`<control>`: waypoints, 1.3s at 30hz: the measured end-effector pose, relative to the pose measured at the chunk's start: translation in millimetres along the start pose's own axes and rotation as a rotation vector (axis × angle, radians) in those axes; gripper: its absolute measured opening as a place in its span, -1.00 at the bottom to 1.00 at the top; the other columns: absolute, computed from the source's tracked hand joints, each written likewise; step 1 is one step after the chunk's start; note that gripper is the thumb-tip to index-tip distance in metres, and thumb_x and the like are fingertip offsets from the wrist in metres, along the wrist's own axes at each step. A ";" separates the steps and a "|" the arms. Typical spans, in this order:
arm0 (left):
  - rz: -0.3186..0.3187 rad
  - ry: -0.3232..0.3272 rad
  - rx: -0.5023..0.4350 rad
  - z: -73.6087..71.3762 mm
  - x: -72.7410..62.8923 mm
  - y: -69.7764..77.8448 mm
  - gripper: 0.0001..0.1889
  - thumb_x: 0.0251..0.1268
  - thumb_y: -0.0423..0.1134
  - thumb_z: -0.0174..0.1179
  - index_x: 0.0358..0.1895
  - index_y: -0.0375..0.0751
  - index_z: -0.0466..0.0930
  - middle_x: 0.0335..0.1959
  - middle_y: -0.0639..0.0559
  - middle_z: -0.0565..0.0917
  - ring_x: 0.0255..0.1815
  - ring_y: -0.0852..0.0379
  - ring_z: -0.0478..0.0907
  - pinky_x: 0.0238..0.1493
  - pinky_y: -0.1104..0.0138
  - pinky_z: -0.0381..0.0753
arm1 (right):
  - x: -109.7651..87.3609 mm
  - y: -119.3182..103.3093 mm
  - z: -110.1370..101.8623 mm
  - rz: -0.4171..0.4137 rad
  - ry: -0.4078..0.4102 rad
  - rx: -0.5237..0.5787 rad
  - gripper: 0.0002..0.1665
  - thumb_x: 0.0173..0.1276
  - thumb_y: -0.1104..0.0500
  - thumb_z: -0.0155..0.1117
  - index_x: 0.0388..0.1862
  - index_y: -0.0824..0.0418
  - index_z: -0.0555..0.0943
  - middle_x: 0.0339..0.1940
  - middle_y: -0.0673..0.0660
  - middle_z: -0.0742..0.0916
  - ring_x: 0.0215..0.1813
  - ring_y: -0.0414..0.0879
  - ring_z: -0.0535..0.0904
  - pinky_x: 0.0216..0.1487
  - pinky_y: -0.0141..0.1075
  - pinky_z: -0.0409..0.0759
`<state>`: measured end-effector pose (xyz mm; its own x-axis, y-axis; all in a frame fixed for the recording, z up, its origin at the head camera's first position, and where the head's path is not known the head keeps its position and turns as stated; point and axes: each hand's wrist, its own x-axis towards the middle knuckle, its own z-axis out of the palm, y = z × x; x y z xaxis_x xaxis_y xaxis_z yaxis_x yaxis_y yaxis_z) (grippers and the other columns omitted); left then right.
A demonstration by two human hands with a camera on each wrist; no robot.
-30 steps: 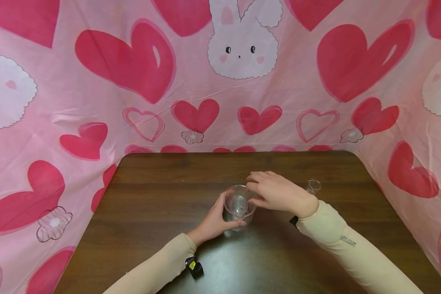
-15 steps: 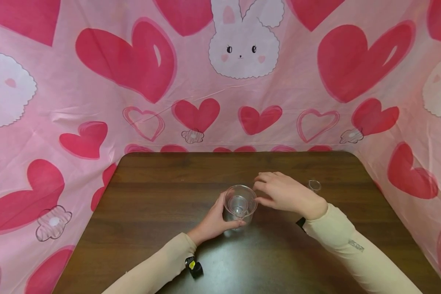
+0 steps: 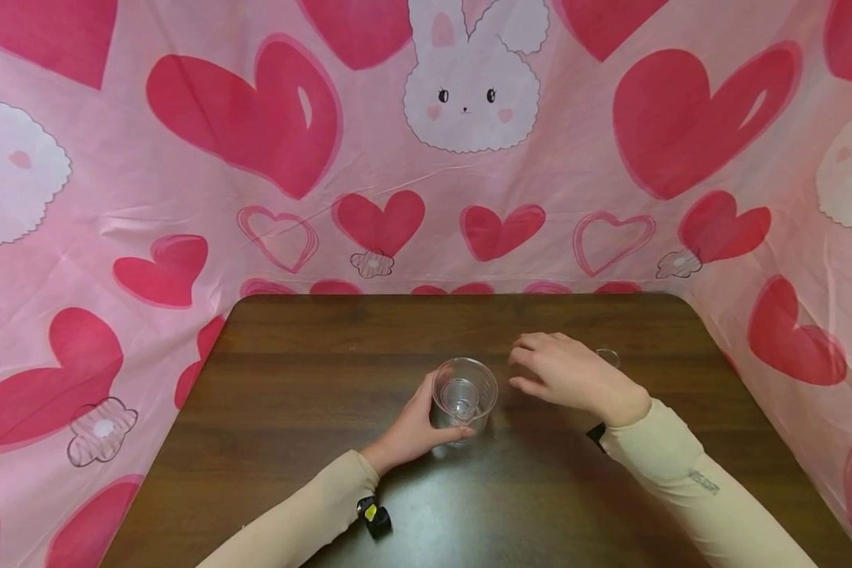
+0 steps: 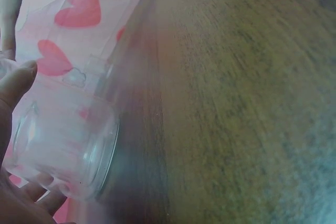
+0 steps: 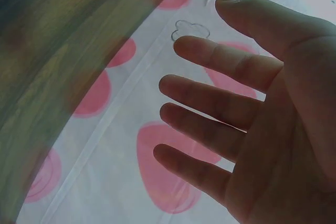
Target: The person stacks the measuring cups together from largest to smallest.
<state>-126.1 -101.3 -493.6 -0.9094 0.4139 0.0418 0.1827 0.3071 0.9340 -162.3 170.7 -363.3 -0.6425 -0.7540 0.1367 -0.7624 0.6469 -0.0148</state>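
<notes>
A large clear glass beaker (image 3: 487, 404) stands on the wooden table with a smaller beaker (image 3: 460, 394) nested inside it. My left hand (image 3: 413, 430) grips the large beaker from its left side, thumb across the near wall and fingers round the far side. The left wrist view shows the beaker wall (image 4: 63, 135) between thumb and fingers. To the right of it, my right hand (image 3: 575, 377) hovers over the table, holding nothing. Its fingers (image 5: 210, 100) are spread and nearly straight in the right wrist view. Behind that hand, a small glass vessel (image 3: 608, 355) is mostly hidden.
The dark wooden table (image 3: 312, 379) has a rounded far edge. A pink cloth (image 3: 270, 134) printed with hearts and rabbits hangs close behind it and along both sides. A black wrist strap piece (image 3: 376, 521) hangs below the left sleeve.
My right hand has drawn away from the large beaker's rim towards the right, covering more of the small vessel behind it. The left hand and the beakers have stayed in place.
</notes>
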 end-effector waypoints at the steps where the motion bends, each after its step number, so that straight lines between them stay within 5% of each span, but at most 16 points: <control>1: 0.002 0.001 0.001 0.1 0.1 -0.1 0.10 0.10 -0.04 0.62 0.64 0.00 0.06 0.56 0.03 0.31 0.53 0.07 0.30 0.50 -0.05 0.26 | -1.4 1.3 0.7 0.006 0.000 0.002 -0.76 0.32 0.07 0.52 -0.16 0.16 0.71 -0.11 0.15 0.73 -0.03 0.10 0.69 0.04 0.07 0.65; 39: 0.000 0.003 0.020 0.9 -1.0 -1.2 0.09 0.07 -0.01 0.62 0.61 -0.03 0.10 0.52 -0.01 0.35 0.52 0.05 0.32 0.49 -0.04 0.27 | -52.1 47.2 19.1 0.291 -0.037 -0.041 -0.79 0.35 0.07 0.46 -0.22 0.18 0.70 -0.22 0.15 0.72 -0.12 0.16 0.68 -0.10 0.13 0.64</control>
<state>-125.1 -101.3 -495.0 -0.9106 0.4111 0.0428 0.1899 0.3240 0.9268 -166.3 238.3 -390.0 -0.8366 -0.5393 0.0960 -0.5424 0.8401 -0.0081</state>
